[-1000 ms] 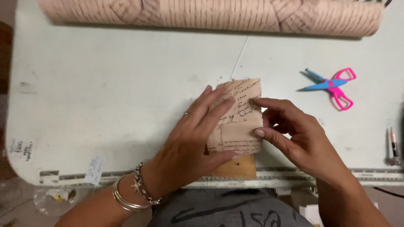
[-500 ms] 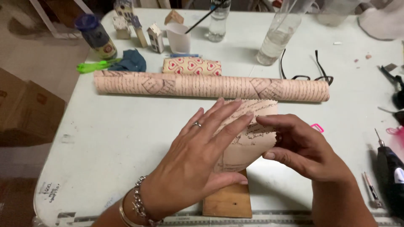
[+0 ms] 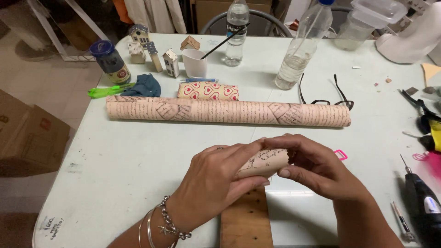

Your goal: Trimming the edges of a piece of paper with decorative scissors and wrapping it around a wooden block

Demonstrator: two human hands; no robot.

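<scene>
Both hands are busy wrapping: the left hand [image 3: 209,183] lies over a small piece of patterned paper [image 3: 264,161] that is curled round the upper end of a wooden block [image 3: 245,219], and the right hand [image 3: 317,171] meets it from the other side, fingers curved over the paper's free edge. Each grip is clenched on the paper, the left pressing it down with palm and fingers, the right pinching the curled end with thumb below and fingers above. The wrapped end sits just above the near edge of the desk [image 3: 138,156], the bare part of the block running toward the person. Judging by the curl, the step in hand looks like shaping the sheet round the block, and the paper appears not yet fixed. The next move would call for steady pressure from the left hand, so the sheet does not spring open, while the right smooths or tucks the loose edge; a light touch seems wise, as thin paper would crease or tear easily. Beyond the hands lies a long roll of the same paper [image 3: 227,112], with a shorter heart-print roll [image 3: 207,91] behind it, spectacles [image 3: 324,94] to the right, and a rotary tool [image 3: 420,202] near the right edge.
</scene>
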